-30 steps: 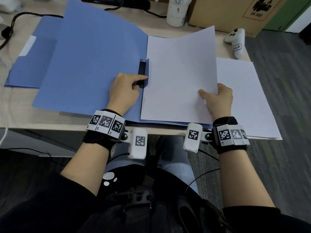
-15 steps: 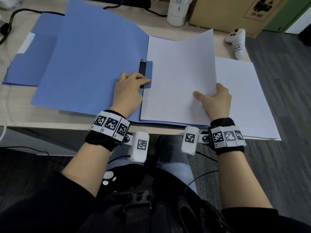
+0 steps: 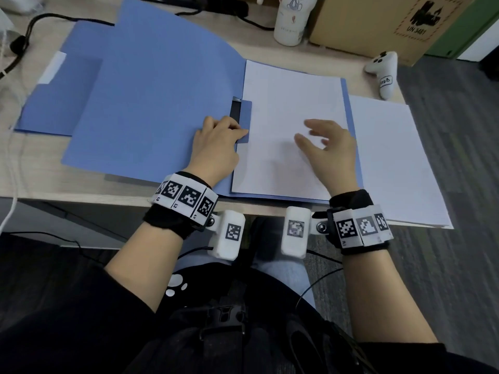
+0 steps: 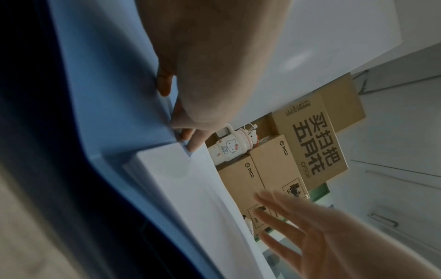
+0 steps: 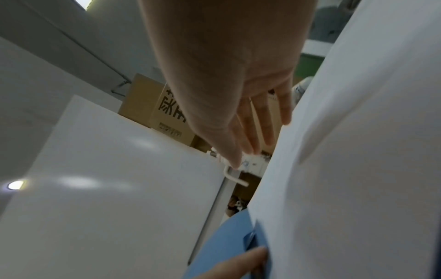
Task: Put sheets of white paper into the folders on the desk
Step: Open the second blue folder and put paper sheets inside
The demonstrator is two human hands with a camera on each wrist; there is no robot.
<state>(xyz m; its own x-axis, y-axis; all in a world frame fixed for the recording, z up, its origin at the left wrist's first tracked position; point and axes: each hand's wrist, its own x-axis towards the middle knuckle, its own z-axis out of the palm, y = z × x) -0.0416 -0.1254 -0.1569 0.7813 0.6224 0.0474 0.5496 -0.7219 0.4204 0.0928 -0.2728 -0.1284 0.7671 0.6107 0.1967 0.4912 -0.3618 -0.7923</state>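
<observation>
An open blue folder [image 3: 151,103] lies on the desk with its left cover spread out. A white sheet [image 3: 291,103] lies flat in its right half, its left edge tucked under the folder's blue clip flap [image 3: 244,117]. My left hand [image 3: 232,129] holds that flap at its lower end, fingers curled on it; the left wrist view shows the fingers [image 4: 188,139] at the flap's edge beside the sheet [image 4: 190,188]. My right hand [image 3: 321,141] hovers just over the sheet with fingers spread and holds nothing. A stack of white paper [image 3: 391,163] lies to the right of the folder.
A second blue folder [image 3: 62,95] lies partly under the open one at the left. At the back stand a white bottle [image 3: 291,20] and a cardboard box [image 3: 378,22]. A white controller [image 3: 383,71] lies at the desk's right end, and cables [image 3: 40,25] run at the far left.
My right hand has let go of the sheet's right edge and opened above it. The sheet, curved up before, now lies flat. The clip flap has come down onto its left edge.
</observation>
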